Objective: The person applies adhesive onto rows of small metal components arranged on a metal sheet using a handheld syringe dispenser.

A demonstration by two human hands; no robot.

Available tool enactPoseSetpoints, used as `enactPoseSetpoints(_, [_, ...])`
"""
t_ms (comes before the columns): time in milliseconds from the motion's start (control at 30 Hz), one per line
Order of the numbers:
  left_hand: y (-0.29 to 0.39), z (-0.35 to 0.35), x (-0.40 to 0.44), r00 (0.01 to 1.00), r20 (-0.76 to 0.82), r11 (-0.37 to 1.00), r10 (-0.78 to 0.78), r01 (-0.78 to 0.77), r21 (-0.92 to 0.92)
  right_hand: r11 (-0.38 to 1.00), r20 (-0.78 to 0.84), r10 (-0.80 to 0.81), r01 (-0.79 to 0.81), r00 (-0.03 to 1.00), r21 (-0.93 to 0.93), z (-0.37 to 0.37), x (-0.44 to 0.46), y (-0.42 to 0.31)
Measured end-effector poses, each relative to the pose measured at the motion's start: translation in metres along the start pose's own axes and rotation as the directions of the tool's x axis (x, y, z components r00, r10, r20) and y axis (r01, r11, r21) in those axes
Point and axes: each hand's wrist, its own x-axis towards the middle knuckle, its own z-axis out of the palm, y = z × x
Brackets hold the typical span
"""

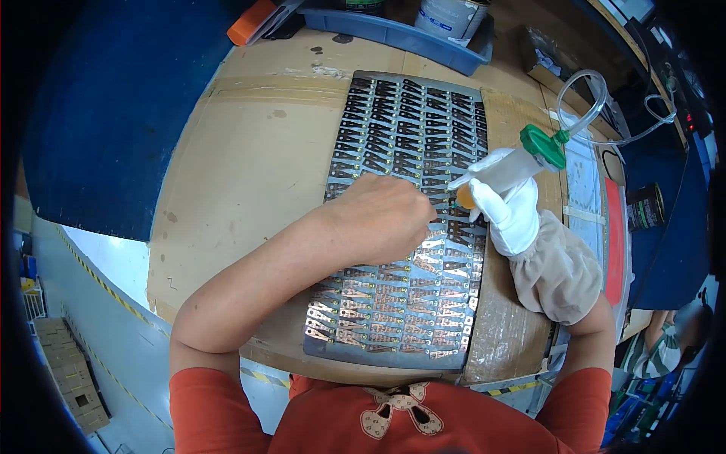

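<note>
My bare left hand [387,218] is closed above the middle of a flat metal plate [386,359]. Its fingertips are turned down and hidden, so what they pinch does not show. Rows of small, wedge-shaped metal pieces [378,291] cover the plate, dark toward the far end and coppery nearer me. In a white glove, my right hand [516,216] grips a dispensing syringe [513,171] with a green cap [542,147] and an orange part at its lower end. That end points down at the plate's right side, close to my left hand.
Clear tubing [599,98] loops from the syringe cap to the right. Behind the plate, a blue tray [378,29] holds a white tub [448,19]. Cardboard [242,144] covers the bench. A dark can [644,208] stands at right; another person [659,349] is farther off.
</note>
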Motion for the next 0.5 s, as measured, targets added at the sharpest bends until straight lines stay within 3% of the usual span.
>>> enactPoseSetpoints(500, [0.0015,-0.001,0.0011,1.0,0.022,1.0,-0.017,0.017,-0.001,0.998,0.021,0.052,-0.053,0.998,0.042,0.0,0.0,-0.0036])
